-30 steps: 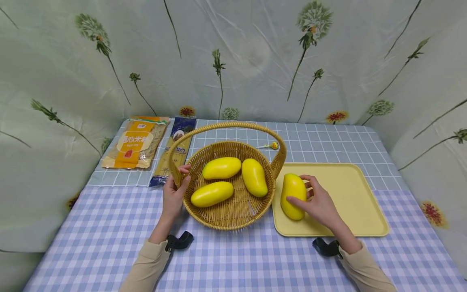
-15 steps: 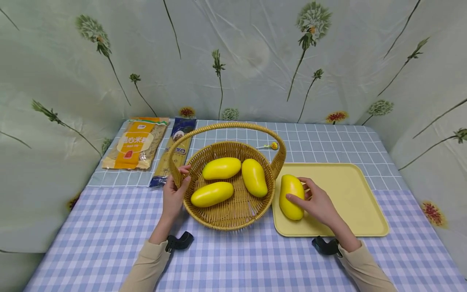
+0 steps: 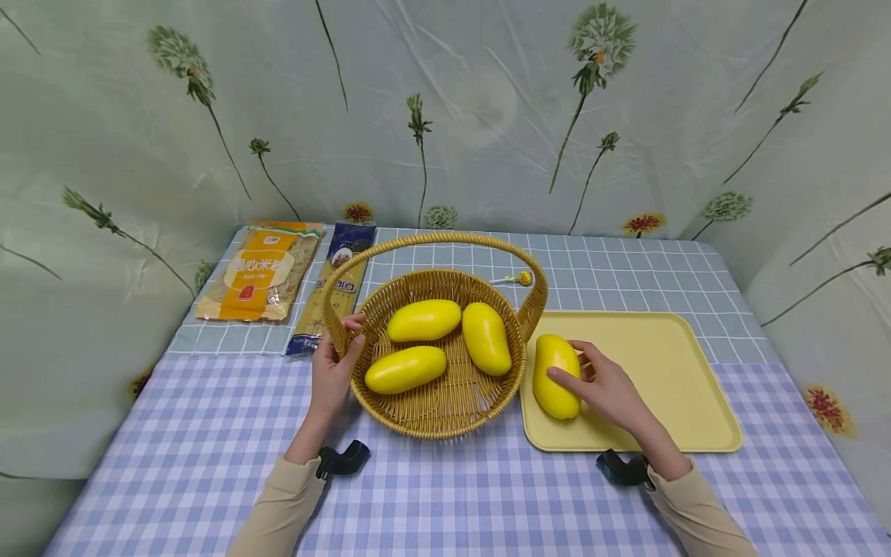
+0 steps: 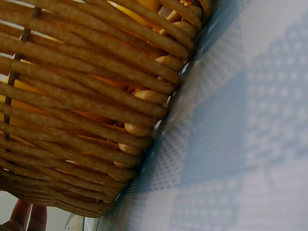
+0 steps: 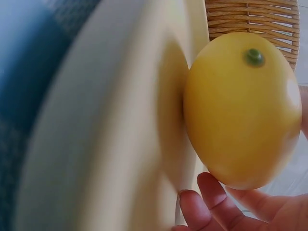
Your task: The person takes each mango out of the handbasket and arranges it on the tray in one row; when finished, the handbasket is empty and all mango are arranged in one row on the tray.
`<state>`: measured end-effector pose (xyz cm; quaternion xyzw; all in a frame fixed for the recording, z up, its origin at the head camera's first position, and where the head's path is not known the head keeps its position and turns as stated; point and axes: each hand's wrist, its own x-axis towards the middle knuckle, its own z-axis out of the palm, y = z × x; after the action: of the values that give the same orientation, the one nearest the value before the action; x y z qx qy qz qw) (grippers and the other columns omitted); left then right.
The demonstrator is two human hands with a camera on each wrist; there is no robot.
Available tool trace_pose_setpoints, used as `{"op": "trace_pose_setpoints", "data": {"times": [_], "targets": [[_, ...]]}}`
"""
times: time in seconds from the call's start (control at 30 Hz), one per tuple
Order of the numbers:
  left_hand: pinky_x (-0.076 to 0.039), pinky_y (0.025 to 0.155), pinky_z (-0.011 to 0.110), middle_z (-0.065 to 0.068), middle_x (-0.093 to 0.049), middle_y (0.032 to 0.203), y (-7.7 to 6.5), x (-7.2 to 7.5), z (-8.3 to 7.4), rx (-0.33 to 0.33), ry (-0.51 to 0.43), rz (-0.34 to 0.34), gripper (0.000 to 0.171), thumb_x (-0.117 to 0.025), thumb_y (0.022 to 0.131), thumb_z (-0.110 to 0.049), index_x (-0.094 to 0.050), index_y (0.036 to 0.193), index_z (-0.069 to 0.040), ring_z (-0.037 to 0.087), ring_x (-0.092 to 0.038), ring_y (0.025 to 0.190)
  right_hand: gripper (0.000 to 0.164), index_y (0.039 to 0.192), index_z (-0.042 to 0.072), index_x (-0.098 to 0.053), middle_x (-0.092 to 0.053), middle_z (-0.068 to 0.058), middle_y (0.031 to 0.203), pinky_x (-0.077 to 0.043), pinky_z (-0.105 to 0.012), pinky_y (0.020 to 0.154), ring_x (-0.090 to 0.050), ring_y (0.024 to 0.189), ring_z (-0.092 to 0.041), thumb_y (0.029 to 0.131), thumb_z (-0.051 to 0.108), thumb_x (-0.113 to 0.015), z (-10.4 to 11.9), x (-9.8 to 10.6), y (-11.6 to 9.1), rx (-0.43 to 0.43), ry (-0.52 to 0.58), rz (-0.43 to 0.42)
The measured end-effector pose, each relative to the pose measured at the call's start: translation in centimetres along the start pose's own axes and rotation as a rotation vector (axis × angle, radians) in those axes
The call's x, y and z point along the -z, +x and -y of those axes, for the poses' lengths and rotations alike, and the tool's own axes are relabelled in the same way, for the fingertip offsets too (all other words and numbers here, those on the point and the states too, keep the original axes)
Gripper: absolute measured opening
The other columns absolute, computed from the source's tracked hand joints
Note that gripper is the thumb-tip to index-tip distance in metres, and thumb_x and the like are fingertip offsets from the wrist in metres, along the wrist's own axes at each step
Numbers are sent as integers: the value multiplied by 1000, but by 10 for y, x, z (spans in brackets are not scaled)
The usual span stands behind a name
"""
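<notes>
In the head view, a woven basket (image 3: 445,408) with a tall arched handle stands at mid-table, holding three yellow mangoes. My left hand (image 3: 330,381) grips the basket's left side, at the foot of the handle. The left wrist view is mostly filled by the basket's wall (image 4: 86,106), with fingertips at the lower left corner. To the right of the basket, my right hand (image 3: 612,387) holds another mango (image 3: 555,377) between thumb and fingers, over the left part of a pale yellow tray (image 3: 661,387). The right wrist view shows this mango's (image 5: 240,115) green stem end close against the tray.
Behind the basket on the left lie a clear and orange food packet (image 3: 257,271) and a blue-ended pasta packet (image 3: 337,286). A small yellow lollipop (image 3: 524,278) sits behind the basket's right side. A floral curtain (image 3: 487,116) closes off the back.
The mango in my right hand has shifted very slightly left on the tray, the right fingers moving with it. My left hand and the basket have stayed in place.
</notes>
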<state>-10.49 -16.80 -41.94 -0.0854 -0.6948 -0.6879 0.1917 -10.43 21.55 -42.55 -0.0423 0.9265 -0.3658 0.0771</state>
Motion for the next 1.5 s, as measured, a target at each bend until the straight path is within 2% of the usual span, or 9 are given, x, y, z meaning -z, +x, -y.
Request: {"op": "trace_pose_setpoints", "data": {"times": [0.43,0.63,0.87,1.07,1.27,1.5], "targets": [[-37,99,22,40,-46,122,0,0,1,-7,-9,5,14,-48,93,12,-45,105,19,23,-48,119,64,134,6,-46,-59,-12,106,-45,-37,75,-55,91,-25,89,50,-60,-4,5,-3,41,-50,-13],[-37,100,23,38,-47,123,1,0,1,9,-8,5,14,-48,94,11,-45,105,18,22,-47,120,62,134,5,-47,-60,-12,105,-45,-36,72,-56,89,-24,91,50,-56,-3,7,-5,43,-80,-24],[-37,100,22,38,-48,122,1,0,1,-13,1,6,13,-48,93,12,-46,105,18,20,-48,119,57,133,2,-48,-57,-13,107,-46,-38,72,-56,90,-26,94,44,-55,-4,13,-10,83,-65,-70],[-37,99,22,39,-47,122,1,0,1,-13,-2,6,14,-48,92,13,-46,105,18,17,-49,118,45,129,2,-53,-57,-15,112,-49,-42,72,-56,94,-29,94,30,-60,-4,14,-13,196,-31,-168],[-38,99,21,39,-48,120,1,0,1,-12,3,8,14,-48,92,13,-46,105,18,14,-49,116,35,121,4,-60,-57,-9,112,-49,-38,69,-55,94,-24,89,17,-67,2,14,-15,344,-56,-284],[-38,98,22,38,-48,119,1,0,2,-13,3,7,13,-48,93,13,-46,105,18,14,-49,116,34,112,7,-66,-62,-3,104,-46,-30,71,-56,92,-16,80,6,-75,16,15,-17,522,-60,-386]]}}
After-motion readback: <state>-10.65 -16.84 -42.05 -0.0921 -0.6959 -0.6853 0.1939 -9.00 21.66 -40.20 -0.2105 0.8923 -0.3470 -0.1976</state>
